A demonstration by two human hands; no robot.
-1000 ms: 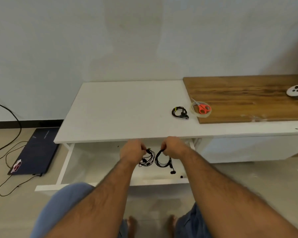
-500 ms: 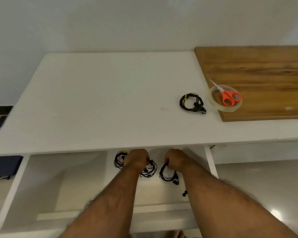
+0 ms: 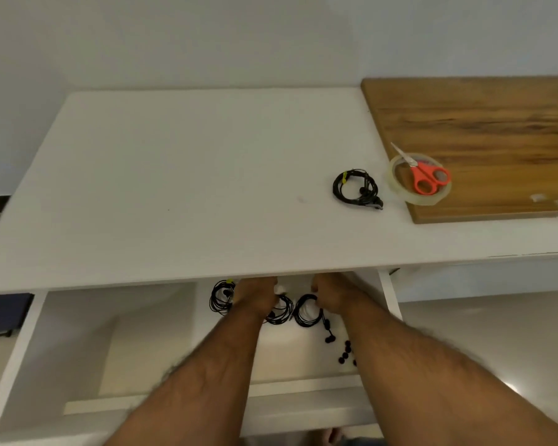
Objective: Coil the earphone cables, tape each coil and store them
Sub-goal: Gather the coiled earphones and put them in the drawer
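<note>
Lower middle of the frame, both hands are down in the open white drawer [image 3: 29, 349] under the desk top [image 3: 174, 188]. Left hand [image 3: 255, 296] is clenched around a black earphone coil [image 3: 279, 312], w/ the loops poking out on its right side. Right hand [image 3: 334, 292] is grasping another black coil [image 3: 306, 312] by its upper edge; its earbud end [image 3: 329, 338] dangles below. Fingertips on both are mostly tucked under the desk edge, so can't tell the exact pinch. A third coil w/ a yellow tag [image 3: 221, 299] lies in the drawer just left of the left hand, partly hidden by it. Few small black ear tips [image 3: 347, 352] loose on the drawer floor, lower right of the coils.

Up on the desk, right of centre, a fourth coil [image 3: 355, 188] w/ yellow tie sits on its own. Just right of it, the clear tape roll [image 3: 397, 181] w/ orange scissors [image 3: 427, 180] lying across it, on the corner of a wooden board [image 3: 480, 123].
</note>
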